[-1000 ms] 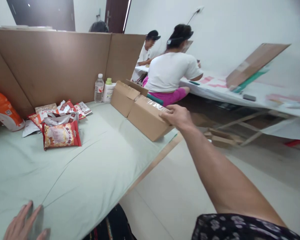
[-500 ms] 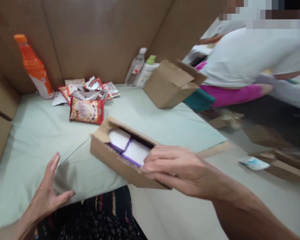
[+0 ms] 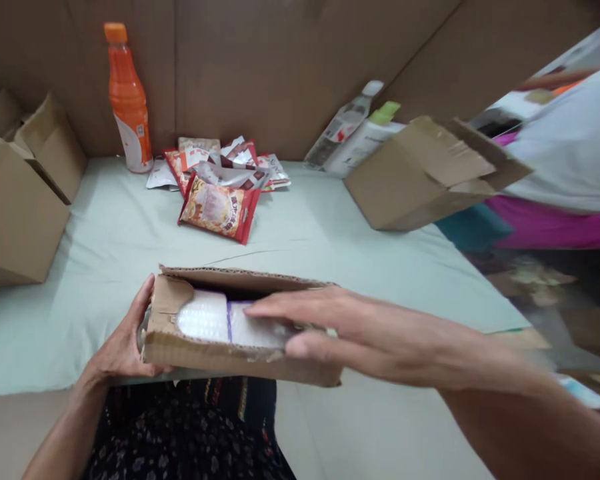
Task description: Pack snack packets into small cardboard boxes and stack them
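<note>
A long, open-topped cardboard box [image 3: 200,357] lies in front of me near the table's front edge. Inside are white packs [image 3: 203,319] with purple edges, side by side. My left hand [image 3: 125,340] grips the left end of the box, thumb along the near side and fingers behind the end. Over the right half of the opening is my right hand [image 3: 325,323], its fingers stretched out across a white pack and the thumb apart by the near wall. The right end of the box is partly hidden by this hand.
Snack packets [image 3: 220,207] lie in a pile beyond the box. An orange bottle [image 3: 130,107] stands at the back left, near cardboard boxes [image 3: 20,207]. A clear bottle [image 3: 343,127], a white pump bottle [image 3: 360,147] and an open carton [image 3: 405,180] are at the right. A person [image 3: 580,147] is beyond.
The box has swung round from a slant to lie nearly level across my front. My left hand, open and apart before, now holds its left end. My right hand's fingers have straightened over the packs.
</note>
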Demonstrator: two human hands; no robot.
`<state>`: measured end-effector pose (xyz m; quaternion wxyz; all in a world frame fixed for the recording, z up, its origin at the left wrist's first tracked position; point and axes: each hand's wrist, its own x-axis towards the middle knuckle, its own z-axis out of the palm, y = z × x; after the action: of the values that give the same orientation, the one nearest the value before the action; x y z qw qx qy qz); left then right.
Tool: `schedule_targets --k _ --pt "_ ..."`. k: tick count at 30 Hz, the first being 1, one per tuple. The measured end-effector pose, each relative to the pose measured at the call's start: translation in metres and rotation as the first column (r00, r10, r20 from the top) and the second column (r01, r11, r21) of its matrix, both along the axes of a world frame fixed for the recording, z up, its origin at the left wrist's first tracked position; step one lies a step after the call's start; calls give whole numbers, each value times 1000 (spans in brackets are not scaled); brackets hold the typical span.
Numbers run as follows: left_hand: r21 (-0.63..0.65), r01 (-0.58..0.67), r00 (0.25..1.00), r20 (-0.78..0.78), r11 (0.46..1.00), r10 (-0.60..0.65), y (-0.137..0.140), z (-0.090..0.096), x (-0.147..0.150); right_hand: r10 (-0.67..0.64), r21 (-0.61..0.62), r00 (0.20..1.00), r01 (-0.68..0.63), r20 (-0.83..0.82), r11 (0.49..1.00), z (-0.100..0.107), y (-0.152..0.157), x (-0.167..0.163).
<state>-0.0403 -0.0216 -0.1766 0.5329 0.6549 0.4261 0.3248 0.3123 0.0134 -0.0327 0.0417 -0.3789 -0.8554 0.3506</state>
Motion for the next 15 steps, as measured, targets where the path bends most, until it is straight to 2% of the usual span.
schedule_targets --k 3,6,8,11,15 --pt "-51 -15 999 34 999 17 -1 -5 4 -78 -76 997 77 -4 994 2 16 -4" --pt "-51 -36 999 26 998 38 -2 -7 6 35 -42 991 -30 131 999 1 18 -12" --pt "-44 -48 999 23 998 49 -3 -9 6 111 -29 959 -107 261 994 -2 12 -20" --pt "-36 -65 998 15 997 66 -5 -13 6 77 52 921 -105 382 993 -14 -2 -33" --pt "-24 -65 998 16 998 65 -5 -14 9 -13 173 935 -52 354 984 -31 -16 -39"
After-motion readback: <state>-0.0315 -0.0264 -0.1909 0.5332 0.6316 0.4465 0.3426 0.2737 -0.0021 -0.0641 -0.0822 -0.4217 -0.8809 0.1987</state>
